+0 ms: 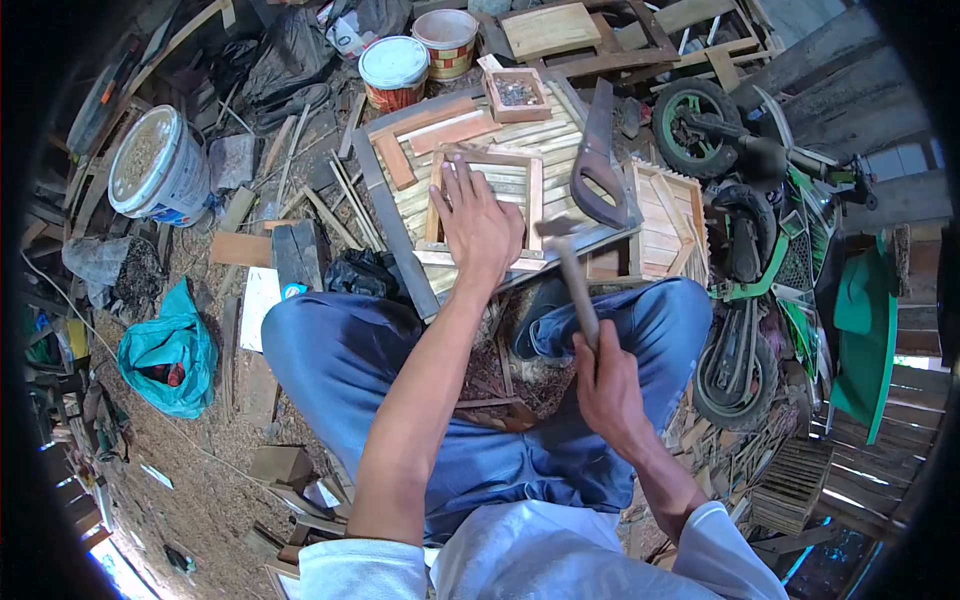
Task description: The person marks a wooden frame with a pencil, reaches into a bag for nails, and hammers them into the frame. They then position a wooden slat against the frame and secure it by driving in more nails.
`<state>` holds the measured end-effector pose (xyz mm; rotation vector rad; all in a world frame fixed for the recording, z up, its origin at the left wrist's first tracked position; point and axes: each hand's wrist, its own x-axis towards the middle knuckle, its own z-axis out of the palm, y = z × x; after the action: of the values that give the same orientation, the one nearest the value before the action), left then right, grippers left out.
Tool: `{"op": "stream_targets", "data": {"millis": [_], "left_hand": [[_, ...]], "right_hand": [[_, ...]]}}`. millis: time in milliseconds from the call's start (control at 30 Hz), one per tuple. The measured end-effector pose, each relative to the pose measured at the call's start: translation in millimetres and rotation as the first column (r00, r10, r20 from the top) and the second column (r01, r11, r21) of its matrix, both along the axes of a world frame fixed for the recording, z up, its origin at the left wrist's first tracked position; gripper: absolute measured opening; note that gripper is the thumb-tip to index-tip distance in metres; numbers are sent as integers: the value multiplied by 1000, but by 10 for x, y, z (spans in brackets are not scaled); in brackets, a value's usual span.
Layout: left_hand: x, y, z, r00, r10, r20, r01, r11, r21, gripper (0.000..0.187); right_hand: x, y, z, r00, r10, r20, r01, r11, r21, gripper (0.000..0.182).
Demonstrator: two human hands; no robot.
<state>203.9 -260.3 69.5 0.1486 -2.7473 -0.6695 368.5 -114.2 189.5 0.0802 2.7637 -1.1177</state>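
My left hand [478, 225] lies flat with fingers stretched over a small rectangular wooden frame [536, 195], covering part of its left side and middle. The frame rests on a low slatted wooden work surface [558, 138] in front of my knees. In my right hand [608, 388] is a hammer [578, 290], gripped by its wooden handle; its blurred head is just right of the frame's lower right corner. A handsaw [597, 150] lies to the right of the frame. Loose wood strips [395, 160] lie to its upper left.
A small wooden box [520, 116] of what look like nails sits at the back of the work surface. Buckets [394, 62] stand beyond. On the right are a slatted wooden panel [660, 225] and a green motorbike [770, 255]. A teal bag [170, 350] lies left among scraps.
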Motion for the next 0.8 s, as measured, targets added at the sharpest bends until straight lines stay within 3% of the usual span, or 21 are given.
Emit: {"op": "stream_targets", "data": {"millis": [67,200,333,467,567,700,800], "left_hand": [[2,14,13,1000,6,-10,-6,1000,-6,59],[2,24,32,998,2,-57,0,999,35,56],[-6,-5,-25,1000,-16,-21,17,1000,6,54],[6,22,-45,1000,7,-29,-7,1000,16,55],[-18,37,-25,1000,-8,-10,8,1000,1,56],[-1,-4,-28,1000,-16,11,16,1000,-21,57],[-9,12,-9,1000,-10,20,10,1000,-2,57]], "right_hand": [[18,-68,115,996,-83,-31,81,995,-61,15],[12,68,-491,997,43,58,-50,991,124,14],[20,60,-251,992,48,115,-56,996,70,16],[27,-15,-24,995,-96,30,97,994,-44,16],[45,226,-555,998,39,46,-44,992,117,17],[-47,209,-132,996,34,88,-38,999,39,17],[0,69,-93,999,-40,-26,40,999,1,16]]}}
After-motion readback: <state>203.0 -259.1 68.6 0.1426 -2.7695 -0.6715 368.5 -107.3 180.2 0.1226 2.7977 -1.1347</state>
